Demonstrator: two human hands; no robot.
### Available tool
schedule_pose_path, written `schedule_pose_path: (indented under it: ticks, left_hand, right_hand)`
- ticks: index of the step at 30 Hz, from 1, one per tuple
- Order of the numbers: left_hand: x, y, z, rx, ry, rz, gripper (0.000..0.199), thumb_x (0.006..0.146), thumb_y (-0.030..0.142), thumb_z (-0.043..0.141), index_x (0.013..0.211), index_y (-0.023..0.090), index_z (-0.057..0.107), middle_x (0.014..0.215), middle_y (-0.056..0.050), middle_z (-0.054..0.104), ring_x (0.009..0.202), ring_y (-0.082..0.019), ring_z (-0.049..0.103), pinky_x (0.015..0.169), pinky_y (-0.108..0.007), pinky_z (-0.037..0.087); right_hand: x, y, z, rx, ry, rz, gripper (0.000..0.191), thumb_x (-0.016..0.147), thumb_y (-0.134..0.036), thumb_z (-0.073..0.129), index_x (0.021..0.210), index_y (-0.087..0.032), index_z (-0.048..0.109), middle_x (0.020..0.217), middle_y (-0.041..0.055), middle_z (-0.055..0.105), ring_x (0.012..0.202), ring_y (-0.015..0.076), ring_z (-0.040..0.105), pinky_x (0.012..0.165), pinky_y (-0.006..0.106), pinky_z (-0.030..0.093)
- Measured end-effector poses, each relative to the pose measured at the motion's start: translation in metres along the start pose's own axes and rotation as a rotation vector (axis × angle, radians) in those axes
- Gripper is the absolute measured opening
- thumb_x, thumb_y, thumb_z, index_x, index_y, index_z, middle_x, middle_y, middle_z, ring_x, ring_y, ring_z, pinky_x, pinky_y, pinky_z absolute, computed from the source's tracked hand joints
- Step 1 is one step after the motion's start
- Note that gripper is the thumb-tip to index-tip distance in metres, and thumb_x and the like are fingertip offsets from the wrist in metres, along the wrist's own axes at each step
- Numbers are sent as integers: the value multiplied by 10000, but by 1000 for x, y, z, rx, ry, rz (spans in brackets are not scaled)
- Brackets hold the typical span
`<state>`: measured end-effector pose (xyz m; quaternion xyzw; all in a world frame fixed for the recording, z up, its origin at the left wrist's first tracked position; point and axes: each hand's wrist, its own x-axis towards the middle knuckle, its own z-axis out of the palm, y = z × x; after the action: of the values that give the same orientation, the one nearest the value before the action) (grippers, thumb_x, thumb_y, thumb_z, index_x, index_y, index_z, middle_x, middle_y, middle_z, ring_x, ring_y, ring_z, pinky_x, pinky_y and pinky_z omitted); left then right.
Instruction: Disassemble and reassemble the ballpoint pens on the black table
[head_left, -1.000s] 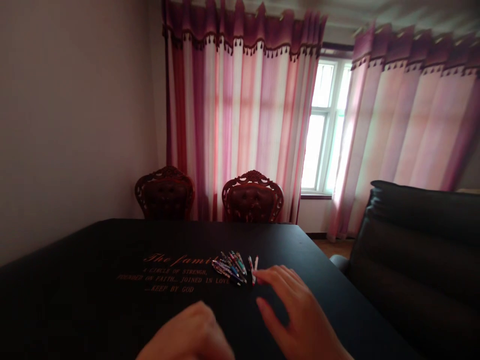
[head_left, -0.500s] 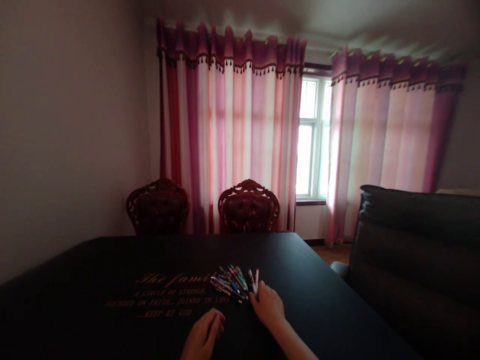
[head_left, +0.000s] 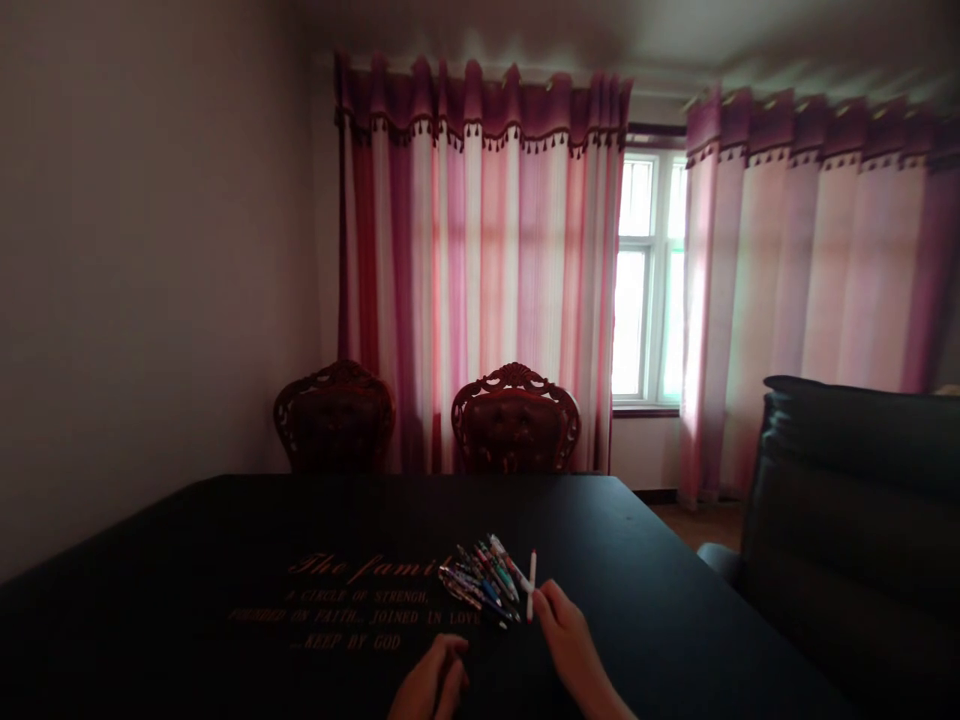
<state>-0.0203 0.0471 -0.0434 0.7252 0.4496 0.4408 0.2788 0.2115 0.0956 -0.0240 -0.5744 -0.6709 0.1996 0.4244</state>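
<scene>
A loose pile of patterned pens (head_left: 480, 580) lies on the dark table (head_left: 652, 640). At the pile's right edge, a white pen with red ends (head_left: 532, 572) stands out, pointing away from me. My right hand (head_left: 568, 630) has its fingertips closed at the near part of this pen. Nearer to me and left of the pile, my left hand (head_left: 431, 682) rests low over the table. Its fingers are loosely bent, with a gap between thumb and forefinger, and nothing shows in them.
Gold lettering (head_left: 352, 596) is printed on the tabletop left of the pens. Two carved chairs (head_left: 516, 425) stand at the far edge. A dark leather seat back (head_left: 855, 500) rises on the right. Striped curtains (head_left: 495, 270) hang behind, beside a window (head_left: 634, 290).
One of the two white pens near my right hand now leans against the pile, while the other stays at my fingertips. The whole view has shifted slightly.
</scene>
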Motion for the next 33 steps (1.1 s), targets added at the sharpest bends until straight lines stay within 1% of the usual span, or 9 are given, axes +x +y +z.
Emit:
schedule_pose_path:
  ticks: [3,5,7,12,14,17,23,27,33]
  left_hand:
    - [-3,8,0,-86,159,-51,505,933,510,405,1348,222,390,991,-60,640,759,-178,634,790,-314,506]
    - [-5,16,0,-125,184,-65,500,950,458,406,1384,223,330,1018,-55,622,779,-171,632,821,-321,499]
    - [-8,23,-2,-133,117,-55,417,953,424,420,1324,233,411,978,-39,624,759,-167,626,780,-307,508]
    - [-17,38,-5,53,-44,25,195,902,313,563,1086,254,596,1016,-36,661,950,-204,621,864,-296,476]
    - [-19,43,-6,145,-81,51,127,922,296,534,1001,248,621,972,-31,670,905,-194,627,827,-283,479]
    - [-19,48,-5,257,-95,69,136,937,313,513,920,243,628,902,-17,675,845,-185,628,775,-271,479]
    - [-19,41,-4,358,-74,148,113,917,349,550,946,273,629,902,15,701,847,-177,643,852,-276,470]
    - [-17,40,-4,383,-57,184,185,929,398,510,912,264,637,864,7,706,791,-172,637,787,-252,484]
    - [-15,50,-6,424,-151,89,285,958,404,443,823,239,632,791,0,691,764,-168,613,762,-253,458]
  right_hand:
    - [-30,-1,-2,102,-138,-28,564,909,-627,198,646,-215,479,575,-1,519,547,150,505,541,243,402]
    - [-47,-2,-3,209,-231,10,630,860,-728,226,623,-209,495,545,-13,487,507,137,462,511,242,377]
    - [-59,-3,-4,323,-271,75,670,791,-810,285,601,-204,500,540,-15,471,509,131,441,515,243,364]
    - [-67,-5,-6,418,-279,195,710,702,-883,319,561,-205,472,497,-32,406,473,119,393,476,243,305]
    - [-67,-5,-8,429,-275,208,700,713,-874,323,554,-206,456,500,-37,388,461,111,373,457,240,280]
    - [-66,-3,-12,404,-249,168,671,772,-824,324,546,-203,440,511,-39,381,466,104,364,463,239,284]
    - [-64,-2,-18,313,-272,98,665,813,-796,279,577,-202,463,514,-32,408,479,115,396,487,246,306]
    - [-64,-3,-18,234,-290,37,672,843,-775,227,608,-200,484,510,-32,415,487,127,427,502,248,318]
    - [-65,4,-16,9,-236,-130,600,944,-622,217,666,-201,542,581,12,563,588,161,548,588,259,376]
